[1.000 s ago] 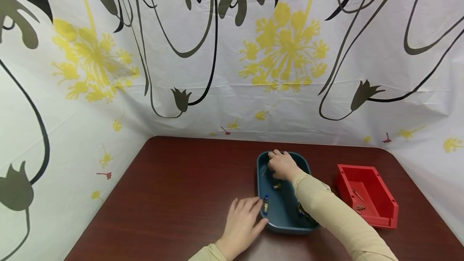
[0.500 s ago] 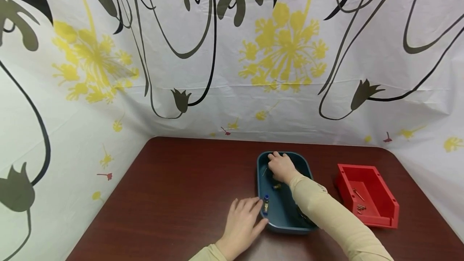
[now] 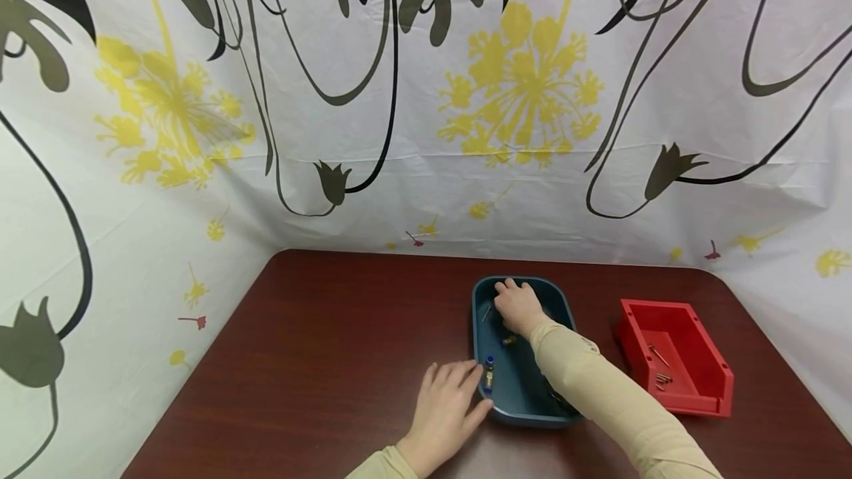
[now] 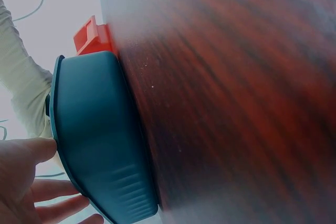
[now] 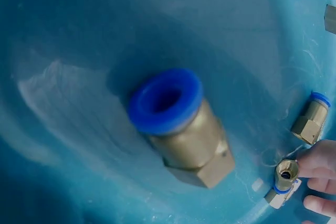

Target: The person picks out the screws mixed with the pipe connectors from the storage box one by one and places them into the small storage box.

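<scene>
A dark blue tub stands on the table with brass push-in fittings with blue collars inside. One fitting lies by its left wall, another near the middle. My right hand reaches down at the tub's far end. In the right wrist view its fingertips are beside a small fitting; whether they pinch anything is hidden. A large fitting shows close to that camera. My left hand has its fingers extended, the tips touching the tub's left rim.
To the right of the tub stands a red bin holding several small screws. A thin screw-like piece lies at the tub's left side. A patterned cloth hangs behind the brown table.
My right hand and forearm have shifted very slightly, staying at the tub's far end. The left hand has kept its place at the rim.
</scene>
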{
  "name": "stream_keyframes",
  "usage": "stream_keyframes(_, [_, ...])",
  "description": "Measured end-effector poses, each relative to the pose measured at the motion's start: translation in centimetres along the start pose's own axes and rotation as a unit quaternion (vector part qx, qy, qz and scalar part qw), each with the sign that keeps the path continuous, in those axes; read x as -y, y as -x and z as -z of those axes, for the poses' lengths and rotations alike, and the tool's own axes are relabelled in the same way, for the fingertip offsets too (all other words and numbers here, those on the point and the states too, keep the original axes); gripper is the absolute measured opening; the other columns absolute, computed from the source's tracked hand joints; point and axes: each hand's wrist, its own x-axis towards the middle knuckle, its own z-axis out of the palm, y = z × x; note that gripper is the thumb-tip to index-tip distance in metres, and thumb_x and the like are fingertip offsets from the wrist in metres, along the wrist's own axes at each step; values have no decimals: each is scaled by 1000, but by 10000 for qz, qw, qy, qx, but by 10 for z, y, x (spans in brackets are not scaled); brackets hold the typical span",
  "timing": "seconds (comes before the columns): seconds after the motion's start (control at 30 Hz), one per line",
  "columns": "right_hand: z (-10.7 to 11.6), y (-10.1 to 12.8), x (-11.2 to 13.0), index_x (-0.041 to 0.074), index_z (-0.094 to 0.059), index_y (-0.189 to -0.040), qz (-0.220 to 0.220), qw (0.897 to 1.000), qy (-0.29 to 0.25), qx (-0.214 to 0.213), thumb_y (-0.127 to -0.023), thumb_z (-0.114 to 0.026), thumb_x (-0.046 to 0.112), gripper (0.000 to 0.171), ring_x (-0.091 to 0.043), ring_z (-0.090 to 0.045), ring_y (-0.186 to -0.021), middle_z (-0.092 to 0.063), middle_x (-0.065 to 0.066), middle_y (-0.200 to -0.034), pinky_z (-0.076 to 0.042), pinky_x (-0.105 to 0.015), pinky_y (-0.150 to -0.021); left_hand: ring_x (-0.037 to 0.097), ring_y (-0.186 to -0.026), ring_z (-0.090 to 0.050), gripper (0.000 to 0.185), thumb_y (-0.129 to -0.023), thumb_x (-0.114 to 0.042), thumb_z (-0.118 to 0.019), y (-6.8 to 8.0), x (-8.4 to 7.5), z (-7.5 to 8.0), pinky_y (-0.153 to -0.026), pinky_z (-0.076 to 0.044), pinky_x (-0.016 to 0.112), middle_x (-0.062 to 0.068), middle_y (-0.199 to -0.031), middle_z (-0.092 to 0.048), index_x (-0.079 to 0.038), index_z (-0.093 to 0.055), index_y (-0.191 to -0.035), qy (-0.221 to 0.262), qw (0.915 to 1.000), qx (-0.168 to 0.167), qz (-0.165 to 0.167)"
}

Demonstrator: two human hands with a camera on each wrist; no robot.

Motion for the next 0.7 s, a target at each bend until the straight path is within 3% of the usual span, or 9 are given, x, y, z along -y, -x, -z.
stream_keyframes(0.7, [0, -3, 7, 13, -66, -76, 240, 9988, -281, 314, -65, -78, 27, 22, -27, -45, -92, -52, -10, -109, -42, -42, -72, 18, -99, -49, 41, -82, -41, -58, 1, 1, 0, -82, -37, 49, -1, -114, -53, -15, -61, -113, 28, 10000, 57, 30])
